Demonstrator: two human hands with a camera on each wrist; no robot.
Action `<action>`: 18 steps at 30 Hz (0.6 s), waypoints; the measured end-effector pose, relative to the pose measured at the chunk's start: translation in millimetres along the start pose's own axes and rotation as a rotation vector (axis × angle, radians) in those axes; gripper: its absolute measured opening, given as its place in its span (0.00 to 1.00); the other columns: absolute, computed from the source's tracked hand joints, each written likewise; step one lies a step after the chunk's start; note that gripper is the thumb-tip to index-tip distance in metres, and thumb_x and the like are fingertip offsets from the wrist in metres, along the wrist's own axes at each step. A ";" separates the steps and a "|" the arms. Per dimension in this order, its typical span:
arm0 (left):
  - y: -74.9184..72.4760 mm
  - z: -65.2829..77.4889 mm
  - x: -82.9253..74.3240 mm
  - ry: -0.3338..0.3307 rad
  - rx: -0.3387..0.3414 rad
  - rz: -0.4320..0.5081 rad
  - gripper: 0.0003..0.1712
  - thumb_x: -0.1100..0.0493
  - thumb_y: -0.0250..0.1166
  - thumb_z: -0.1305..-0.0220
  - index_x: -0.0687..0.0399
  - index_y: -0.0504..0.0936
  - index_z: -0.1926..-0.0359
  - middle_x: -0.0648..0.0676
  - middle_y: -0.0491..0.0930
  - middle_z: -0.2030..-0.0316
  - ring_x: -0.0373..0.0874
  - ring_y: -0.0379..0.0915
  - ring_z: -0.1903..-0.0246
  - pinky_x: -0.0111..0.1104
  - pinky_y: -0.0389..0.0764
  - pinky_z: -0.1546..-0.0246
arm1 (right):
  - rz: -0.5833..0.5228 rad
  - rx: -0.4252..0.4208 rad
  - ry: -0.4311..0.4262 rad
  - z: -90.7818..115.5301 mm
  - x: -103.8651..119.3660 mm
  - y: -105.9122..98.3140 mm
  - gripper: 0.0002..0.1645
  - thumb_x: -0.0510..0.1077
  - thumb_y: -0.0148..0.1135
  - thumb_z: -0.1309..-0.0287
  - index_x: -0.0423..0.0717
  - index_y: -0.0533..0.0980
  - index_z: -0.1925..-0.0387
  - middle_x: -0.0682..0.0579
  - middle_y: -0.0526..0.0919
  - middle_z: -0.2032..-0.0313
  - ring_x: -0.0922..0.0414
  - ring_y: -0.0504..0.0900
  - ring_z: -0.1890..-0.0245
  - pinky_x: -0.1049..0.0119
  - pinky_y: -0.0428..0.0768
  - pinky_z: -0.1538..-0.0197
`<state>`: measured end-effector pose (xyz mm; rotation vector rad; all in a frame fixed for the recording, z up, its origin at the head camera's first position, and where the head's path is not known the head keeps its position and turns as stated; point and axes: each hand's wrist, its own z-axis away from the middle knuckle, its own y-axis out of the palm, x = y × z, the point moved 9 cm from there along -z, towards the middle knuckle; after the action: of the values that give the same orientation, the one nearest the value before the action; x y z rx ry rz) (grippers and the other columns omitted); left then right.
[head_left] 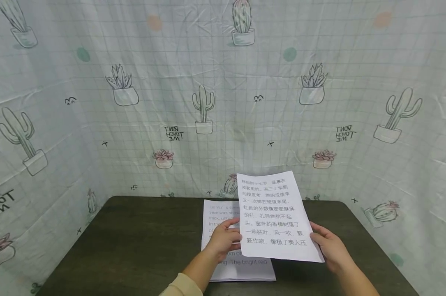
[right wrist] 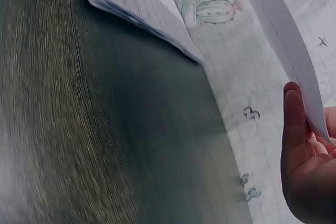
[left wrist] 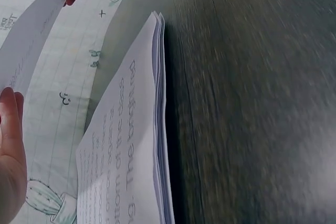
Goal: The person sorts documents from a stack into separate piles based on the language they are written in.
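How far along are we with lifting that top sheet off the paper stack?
Done: the Chinese-text sheet is already lifted clear above the stack on the dark table. In hand: the left hand and right hand pinch its lower side edges, holding it tilted up. Left: it has not been set down anywhere; the stack's English-text page lies exposed.

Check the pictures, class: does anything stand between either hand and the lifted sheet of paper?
Nothing visible does. The left hand grips the lifted sheet at its left edge and the right hand grips its lower right corner. The paper stack lies flat on the dark table beneath, touching neither grip.
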<state>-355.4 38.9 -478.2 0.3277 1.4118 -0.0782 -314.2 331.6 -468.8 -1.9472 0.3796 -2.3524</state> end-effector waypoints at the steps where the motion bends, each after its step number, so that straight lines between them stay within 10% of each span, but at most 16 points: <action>1: 3.0 -0.9 -0.1 -0.002 -0.001 0.003 0.37 0.74 0.58 0.47 0.60 0.69 0.33 0.57 0.84 0.58 0.41 0.83 0.68 0.34 0.86 0.67 | -0.001 0.005 0.004 -0.5 -1.1 -3.4 0.34 0.38 0.43 0.28 0.32 0.49 0.26 0.60 0.84 0.60 0.63 0.84 0.64 0.64 0.83 0.62; 18: 60.2 -13.4 8.0 -0.020 0.021 0.021 0.36 0.77 0.59 0.48 0.60 0.72 0.35 0.57 0.83 0.60 0.42 0.83 0.69 0.36 0.87 0.66 | 0.030 -0.009 0.061 -7.9 -21.0 -64.6 0.37 0.42 0.45 0.27 0.29 0.46 0.27 0.68 0.82 0.67 0.63 0.85 0.67 0.62 0.85 0.63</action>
<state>-352.0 101.0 -477.0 0.3583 1.3878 -0.0786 -310.8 399.6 -475.5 -1.8628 0.4207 -2.4004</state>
